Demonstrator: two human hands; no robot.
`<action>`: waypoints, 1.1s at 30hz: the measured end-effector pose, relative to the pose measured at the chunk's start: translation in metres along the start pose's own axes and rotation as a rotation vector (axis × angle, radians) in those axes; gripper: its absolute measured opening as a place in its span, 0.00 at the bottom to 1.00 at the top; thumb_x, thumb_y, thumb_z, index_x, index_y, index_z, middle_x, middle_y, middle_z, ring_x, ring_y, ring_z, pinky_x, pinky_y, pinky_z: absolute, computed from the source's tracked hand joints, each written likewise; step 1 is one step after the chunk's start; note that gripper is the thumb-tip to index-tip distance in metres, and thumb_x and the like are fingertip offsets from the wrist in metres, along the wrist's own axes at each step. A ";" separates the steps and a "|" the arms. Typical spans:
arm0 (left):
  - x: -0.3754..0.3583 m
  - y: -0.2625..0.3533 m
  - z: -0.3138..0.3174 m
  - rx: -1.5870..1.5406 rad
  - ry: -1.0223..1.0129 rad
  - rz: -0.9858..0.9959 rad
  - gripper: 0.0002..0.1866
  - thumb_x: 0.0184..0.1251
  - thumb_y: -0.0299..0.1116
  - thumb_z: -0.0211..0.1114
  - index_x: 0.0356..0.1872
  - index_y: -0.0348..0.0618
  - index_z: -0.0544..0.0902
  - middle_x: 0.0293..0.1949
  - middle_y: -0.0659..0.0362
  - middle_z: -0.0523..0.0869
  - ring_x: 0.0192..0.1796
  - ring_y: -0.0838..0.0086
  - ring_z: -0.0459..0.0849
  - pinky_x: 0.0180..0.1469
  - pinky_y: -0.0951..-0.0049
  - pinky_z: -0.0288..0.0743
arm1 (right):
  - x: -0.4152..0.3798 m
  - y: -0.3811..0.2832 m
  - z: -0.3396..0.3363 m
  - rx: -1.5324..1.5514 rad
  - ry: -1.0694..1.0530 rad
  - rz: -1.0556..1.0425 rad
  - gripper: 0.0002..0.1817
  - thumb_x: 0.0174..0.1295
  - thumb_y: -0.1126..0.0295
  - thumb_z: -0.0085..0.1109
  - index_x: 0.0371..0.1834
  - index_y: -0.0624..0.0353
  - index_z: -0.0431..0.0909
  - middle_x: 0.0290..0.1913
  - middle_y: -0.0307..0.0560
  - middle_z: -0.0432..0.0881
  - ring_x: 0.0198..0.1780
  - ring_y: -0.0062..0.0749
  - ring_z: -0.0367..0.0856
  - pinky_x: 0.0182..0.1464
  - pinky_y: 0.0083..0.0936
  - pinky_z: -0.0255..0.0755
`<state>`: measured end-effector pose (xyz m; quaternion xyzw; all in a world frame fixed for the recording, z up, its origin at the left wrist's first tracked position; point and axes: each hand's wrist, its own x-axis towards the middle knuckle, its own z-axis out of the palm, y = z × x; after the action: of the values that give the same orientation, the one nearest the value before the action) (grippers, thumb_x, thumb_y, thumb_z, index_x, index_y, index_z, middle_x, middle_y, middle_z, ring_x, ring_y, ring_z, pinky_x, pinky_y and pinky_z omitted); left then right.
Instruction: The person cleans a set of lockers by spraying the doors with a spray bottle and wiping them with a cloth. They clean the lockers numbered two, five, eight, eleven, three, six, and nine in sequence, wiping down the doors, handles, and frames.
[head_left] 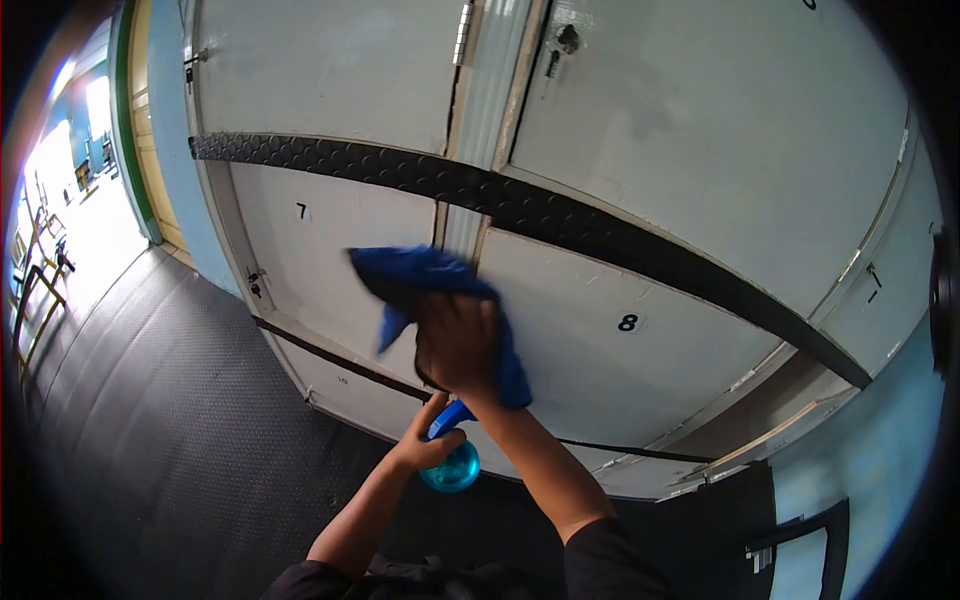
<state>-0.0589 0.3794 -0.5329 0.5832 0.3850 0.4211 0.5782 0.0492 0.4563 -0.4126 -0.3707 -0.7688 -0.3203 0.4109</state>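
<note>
My right hand (457,340) is closed on a blue cloth (420,268), spread against the lockers between the doors marked 7 and 8; both are slightly smeared by motion. Below it, my left hand (428,440) grips a spray bottle (453,470) with a blue trigger head and clear blue liquid inside. Part of the bottle's head is hidden by my fingers and right forearm. The locker door with the number 8 (590,330) lies to the right of the cloth, and the door numbered 7 (330,235) to its left.
A black textured strip (480,187) runs across the lockers above the cloth. Keys hang from a lock (556,55) on an upper door. Dark ribbed flooring (180,400) stretches to the left, towards a bright doorway with chairs. A black-framed object (810,540) stands at the lower right.
</note>
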 end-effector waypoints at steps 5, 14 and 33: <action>0.003 -0.009 -0.010 0.104 -0.076 0.062 0.49 0.56 0.23 0.69 0.81 0.44 0.56 0.70 0.52 0.74 0.71 0.67 0.71 0.72 0.64 0.63 | -0.056 0.036 -0.027 -0.105 -0.056 0.037 0.14 0.54 0.56 0.63 0.42 0.45 0.85 0.41 0.39 0.80 0.47 0.40 0.74 0.56 0.49 0.61; 0.006 0.018 -0.006 0.070 -0.133 0.283 0.58 0.47 0.18 0.58 0.84 0.50 0.42 0.84 0.52 0.46 0.84 0.64 0.48 0.80 0.50 0.48 | -0.276 0.224 -0.120 0.922 0.719 1.257 0.34 0.77 0.44 0.42 0.70 0.64 0.67 0.66 0.57 0.75 0.66 0.44 0.73 0.72 0.48 0.63; 0.012 0.001 -0.057 -0.037 -0.336 -0.125 0.54 0.49 0.20 0.62 0.83 0.43 0.51 0.82 0.46 0.55 0.84 0.61 0.49 0.81 0.56 0.46 | -0.203 0.065 -0.006 -0.119 -0.172 -0.155 0.21 0.58 0.56 0.62 0.54 0.46 0.83 0.57 0.36 0.83 0.59 0.35 0.76 0.58 0.47 0.65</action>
<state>-0.1082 0.4106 -0.5330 0.6095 0.3109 0.2880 0.6701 0.1846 0.4229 -0.5744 -0.3600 -0.8072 -0.3632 0.2948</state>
